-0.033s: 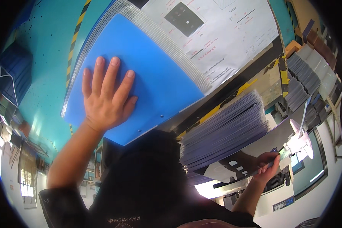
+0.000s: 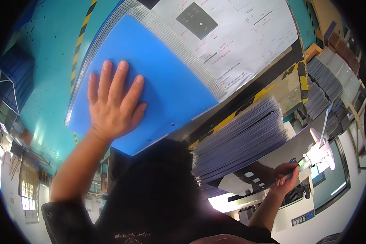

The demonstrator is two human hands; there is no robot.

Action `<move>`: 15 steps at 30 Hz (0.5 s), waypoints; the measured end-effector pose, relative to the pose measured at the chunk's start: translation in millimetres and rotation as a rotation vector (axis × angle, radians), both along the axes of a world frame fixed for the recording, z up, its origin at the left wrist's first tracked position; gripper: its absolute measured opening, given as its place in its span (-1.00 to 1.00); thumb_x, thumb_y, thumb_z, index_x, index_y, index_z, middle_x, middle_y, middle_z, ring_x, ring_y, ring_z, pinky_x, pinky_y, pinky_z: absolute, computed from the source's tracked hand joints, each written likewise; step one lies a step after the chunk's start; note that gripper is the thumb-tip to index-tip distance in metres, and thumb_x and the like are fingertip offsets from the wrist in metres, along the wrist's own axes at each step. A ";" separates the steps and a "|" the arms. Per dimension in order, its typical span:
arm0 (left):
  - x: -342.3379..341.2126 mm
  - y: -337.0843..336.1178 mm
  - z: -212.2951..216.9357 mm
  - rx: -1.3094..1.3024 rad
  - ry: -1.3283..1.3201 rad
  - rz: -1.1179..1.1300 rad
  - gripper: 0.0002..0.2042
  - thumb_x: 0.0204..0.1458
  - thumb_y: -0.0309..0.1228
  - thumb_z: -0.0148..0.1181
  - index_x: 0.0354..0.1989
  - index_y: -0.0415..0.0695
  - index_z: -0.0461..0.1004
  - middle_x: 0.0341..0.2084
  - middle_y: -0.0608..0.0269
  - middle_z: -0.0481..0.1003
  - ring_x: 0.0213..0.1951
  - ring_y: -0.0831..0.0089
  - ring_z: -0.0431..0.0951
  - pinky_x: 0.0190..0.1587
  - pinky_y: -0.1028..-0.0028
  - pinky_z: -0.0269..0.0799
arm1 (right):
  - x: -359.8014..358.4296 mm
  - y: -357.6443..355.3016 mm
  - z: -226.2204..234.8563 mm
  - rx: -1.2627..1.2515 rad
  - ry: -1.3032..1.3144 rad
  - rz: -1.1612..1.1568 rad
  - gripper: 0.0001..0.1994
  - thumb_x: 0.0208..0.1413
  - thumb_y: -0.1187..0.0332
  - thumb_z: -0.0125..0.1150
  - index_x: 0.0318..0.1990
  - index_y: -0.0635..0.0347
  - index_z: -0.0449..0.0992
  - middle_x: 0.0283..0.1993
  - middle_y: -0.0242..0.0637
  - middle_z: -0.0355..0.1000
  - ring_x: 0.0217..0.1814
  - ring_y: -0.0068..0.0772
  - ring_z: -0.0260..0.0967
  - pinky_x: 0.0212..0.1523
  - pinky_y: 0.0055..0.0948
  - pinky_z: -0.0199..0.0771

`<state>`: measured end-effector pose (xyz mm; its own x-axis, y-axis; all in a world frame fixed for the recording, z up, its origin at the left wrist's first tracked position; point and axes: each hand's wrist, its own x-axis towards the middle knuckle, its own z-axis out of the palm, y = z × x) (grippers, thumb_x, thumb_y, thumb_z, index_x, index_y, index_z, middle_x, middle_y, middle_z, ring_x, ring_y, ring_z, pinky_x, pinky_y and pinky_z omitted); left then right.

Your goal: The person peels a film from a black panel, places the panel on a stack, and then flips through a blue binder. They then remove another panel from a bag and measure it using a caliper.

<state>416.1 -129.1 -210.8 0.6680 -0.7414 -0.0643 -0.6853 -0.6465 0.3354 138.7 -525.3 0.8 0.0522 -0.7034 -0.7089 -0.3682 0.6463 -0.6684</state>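
My left hand [image 2: 113, 103] lies flat with its fingers spread on a smooth blue plastic sheet [image 2: 166, 81]. Beneath that sheet shows a translucent, grid-patterned sleeve [image 2: 183, 44], like part of a folder. At the lower right, my right hand [image 2: 286, 179] has its fingers closed at the near edge of a dark glossy panel [image 2: 260, 162] with small cutouts. The panel mirrors the fingers, and I cannot make out whether something thin is also held there. Right behind the panel stands a thick stack of thin grey-purple sheets [image 2: 240, 138].
A printed drawing sheet [image 2: 236, 61] with a dark panel picture lies beside the blue sheet. Yellow-black tape [image 2: 303, 81] marks the table edge and the teal floor [image 2: 49, 89]. More stacked sheets [image 2: 323, 83] stand at the right. A dark blue crate-like object [image 2: 16, 77] is far left.
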 end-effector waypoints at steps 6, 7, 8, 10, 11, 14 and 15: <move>-0.2 0.5 1.1 0.004 0.008 -0.001 -0.48 0.03 -0.16 0.15 0.22 0.06 0.41 0.28 -0.05 0.29 0.34 -0.13 0.21 0.39 -0.06 -0.16 | 0.7 0.2 0.4 -0.030 0.050 -0.021 -0.66 0.38 0.02 -0.11 -0.30 -0.01 0.46 -0.78 -0.59 0.12 -0.87 -0.78 -0.03 -0.88 -0.76 0.04; -0.5 0.5 1.2 -0.010 0.013 0.006 -0.48 0.03 -0.15 0.16 0.22 0.06 0.41 0.29 -0.05 0.29 0.34 -0.13 0.21 0.39 -0.06 -0.16 | -0.2 0.0 0.5 -0.031 0.051 -0.020 -0.66 0.38 0.02 -0.11 -0.30 -0.01 0.46 -0.78 -0.59 0.12 -0.87 -0.78 -0.03 -0.88 -0.76 0.04; -0.7 0.5 1.3 0.003 0.010 0.001 -0.48 0.03 -0.15 0.16 0.22 0.06 0.41 0.29 -0.05 0.29 0.34 -0.13 0.21 0.39 -0.06 -0.16 | -1.2 -0.3 0.6 -0.035 0.068 -0.027 -0.66 0.38 0.02 -0.11 -0.30 -0.01 0.46 -0.78 -0.59 0.11 -0.87 -0.78 -0.04 -0.88 -0.76 0.02; -0.9 0.6 1.2 -0.009 0.019 0.010 -0.47 0.02 -0.16 0.17 0.22 0.07 0.41 0.29 -0.04 0.28 0.34 -0.13 0.21 0.39 -0.07 -0.16 | -3.5 -1.3 1.0 -0.041 0.086 -0.033 -0.66 0.38 0.02 -0.11 -0.30 -0.01 0.46 -0.78 -0.59 0.11 -0.87 -0.78 -0.05 -0.89 -0.77 0.01; -1.0 0.7 0.9 0.005 0.017 0.002 -0.47 0.02 -0.16 0.17 0.22 0.07 0.41 0.29 -0.04 0.28 0.34 -0.13 0.21 0.39 -0.07 -0.16 | -4.7 -1.9 0.9 -0.038 0.066 0.016 -0.66 0.38 0.01 -0.11 -0.30 -0.01 0.47 -0.77 -0.59 0.11 -0.87 -0.78 -0.04 -0.89 -0.76 0.00; -0.8 1.5 0.2 -0.014 0.006 0.009 -0.47 0.01 -0.17 0.17 0.23 0.06 0.41 0.29 -0.03 0.28 0.34 -0.13 0.21 0.39 -0.07 -0.15 | -7.0 -2.8 1.1 -0.031 0.050 0.029 -0.66 0.38 0.01 -0.12 -0.30 -0.01 0.47 -0.77 -0.58 0.13 -0.87 -0.78 -0.04 -0.89 -0.77 0.00; -0.7 2.1 0.1 -0.005 0.010 -0.014 -0.44 0.02 -0.16 0.18 0.26 0.03 0.37 0.31 -0.10 0.24 0.37 -0.16 0.15 0.40 -0.08 -0.19 | -7.3 -2.7 1.2 0.027 -0.007 0.028 -0.66 0.38 0.01 -0.12 -0.30 -0.01 0.46 -0.76 -0.58 0.15 -0.87 -0.79 -0.05 -0.89 -0.77 0.00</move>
<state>415.5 -127.0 -210.7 0.6570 -0.7508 -0.0679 -0.6905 -0.6354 0.3455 131.4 -528.1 2.1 0.0764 -0.6822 -0.7271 -0.3819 0.6536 -0.6534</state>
